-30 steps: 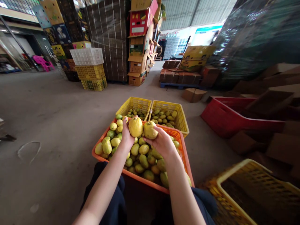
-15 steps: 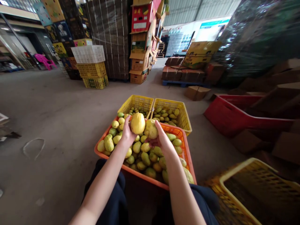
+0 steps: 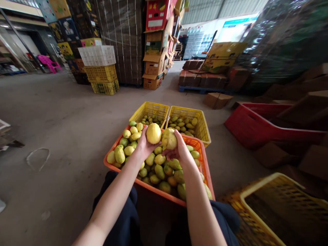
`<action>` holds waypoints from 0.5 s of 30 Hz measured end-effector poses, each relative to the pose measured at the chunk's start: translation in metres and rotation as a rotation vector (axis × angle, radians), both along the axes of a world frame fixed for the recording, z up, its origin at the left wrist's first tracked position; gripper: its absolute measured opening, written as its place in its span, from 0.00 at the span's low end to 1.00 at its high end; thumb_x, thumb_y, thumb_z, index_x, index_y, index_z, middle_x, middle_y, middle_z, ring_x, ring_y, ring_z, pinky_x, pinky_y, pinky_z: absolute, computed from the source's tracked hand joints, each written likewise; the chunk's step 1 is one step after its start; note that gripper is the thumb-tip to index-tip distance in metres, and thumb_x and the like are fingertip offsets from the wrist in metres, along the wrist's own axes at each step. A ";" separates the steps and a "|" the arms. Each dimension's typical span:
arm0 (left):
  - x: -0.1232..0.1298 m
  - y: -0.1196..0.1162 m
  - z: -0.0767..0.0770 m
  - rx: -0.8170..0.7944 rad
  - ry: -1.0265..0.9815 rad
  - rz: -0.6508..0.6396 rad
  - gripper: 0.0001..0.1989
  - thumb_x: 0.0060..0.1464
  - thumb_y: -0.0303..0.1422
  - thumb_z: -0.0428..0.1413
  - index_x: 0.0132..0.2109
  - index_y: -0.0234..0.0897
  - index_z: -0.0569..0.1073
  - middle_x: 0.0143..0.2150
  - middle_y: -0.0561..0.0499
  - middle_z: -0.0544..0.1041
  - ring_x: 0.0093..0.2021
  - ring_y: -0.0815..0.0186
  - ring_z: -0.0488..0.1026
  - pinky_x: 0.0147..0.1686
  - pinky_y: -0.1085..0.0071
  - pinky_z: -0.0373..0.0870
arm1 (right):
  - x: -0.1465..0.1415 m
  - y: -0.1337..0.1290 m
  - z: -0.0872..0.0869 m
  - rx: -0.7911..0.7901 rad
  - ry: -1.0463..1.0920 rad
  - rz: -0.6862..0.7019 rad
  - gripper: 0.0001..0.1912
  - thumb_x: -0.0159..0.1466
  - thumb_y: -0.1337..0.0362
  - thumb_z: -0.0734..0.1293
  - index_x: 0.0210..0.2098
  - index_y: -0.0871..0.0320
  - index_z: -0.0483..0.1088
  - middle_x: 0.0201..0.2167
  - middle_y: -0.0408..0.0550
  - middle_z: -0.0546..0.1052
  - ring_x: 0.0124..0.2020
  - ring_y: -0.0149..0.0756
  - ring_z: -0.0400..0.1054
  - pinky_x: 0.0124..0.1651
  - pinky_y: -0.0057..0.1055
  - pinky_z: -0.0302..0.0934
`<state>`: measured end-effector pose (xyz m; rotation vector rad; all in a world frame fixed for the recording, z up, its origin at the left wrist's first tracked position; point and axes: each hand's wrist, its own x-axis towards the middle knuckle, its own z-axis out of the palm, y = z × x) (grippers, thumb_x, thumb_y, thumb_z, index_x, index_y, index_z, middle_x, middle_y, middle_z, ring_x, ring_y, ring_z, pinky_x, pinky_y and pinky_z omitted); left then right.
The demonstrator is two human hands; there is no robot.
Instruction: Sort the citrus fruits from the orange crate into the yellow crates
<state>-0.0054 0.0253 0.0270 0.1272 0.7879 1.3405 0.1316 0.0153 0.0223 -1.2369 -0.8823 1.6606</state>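
Note:
My left hand (image 3: 144, 144) is wrapped round a smooth yellow papaya (image 3: 153, 133), its rounded end facing me. Beside it, my right hand (image 3: 179, 150) grips a duller yellow-green papaya (image 3: 169, 139) with a blotchy skin. The two fruits are held side by side, close together, above an orange crate (image 3: 164, 197). Green and yellow papayas (image 3: 159, 172) fill that crate below my forearms. Some of the fruit in it is hidden by my arms and hands.
Two yellow crates (image 3: 208, 136) with smaller-looking green fruit stand just beyond the orange one. At the right are a red tub (image 3: 238, 124) and another yellow crate (image 3: 246, 194). Further back rise stacked crates (image 3: 101, 73), cardboard boxes (image 3: 152, 65) and a loaded blue pallet (image 3: 202, 90).
My left hand has turned its papaya so the rounded end faces me. Both hands and fruits sit slightly further right in view. The view has shifted slightly.

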 end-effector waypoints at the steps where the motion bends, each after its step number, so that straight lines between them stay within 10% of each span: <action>1: 0.000 0.000 -0.001 -0.009 -0.001 -0.010 0.19 0.66 0.48 0.53 0.42 0.37 0.77 0.34 0.46 0.80 0.42 0.56 0.81 0.45 0.63 0.79 | -0.001 -0.001 -0.001 0.009 0.003 -0.019 0.34 0.69 0.36 0.58 0.24 0.59 0.71 0.09 0.49 0.69 0.08 0.30 0.59 0.10 0.24 0.47; 9: 0.002 -0.004 -0.003 0.099 -0.068 0.049 0.16 0.54 0.47 0.62 0.40 0.40 0.77 0.37 0.45 0.82 0.47 0.50 0.80 0.48 0.55 0.80 | 0.003 0.000 0.000 0.108 -0.026 -0.023 0.30 0.66 0.36 0.62 0.26 0.56 0.71 0.13 0.48 0.71 0.12 0.32 0.61 0.14 0.29 0.52; 15: 0.011 -0.012 -0.004 0.189 -0.178 -0.079 0.23 0.57 0.54 0.56 0.37 0.38 0.78 0.37 0.43 0.82 0.49 0.46 0.80 0.50 0.47 0.79 | 0.000 -0.005 0.002 0.468 -0.549 -0.411 0.23 0.54 0.39 0.75 0.31 0.50 0.68 0.28 0.47 0.76 0.37 0.48 0.72 0.40 0.39 0.68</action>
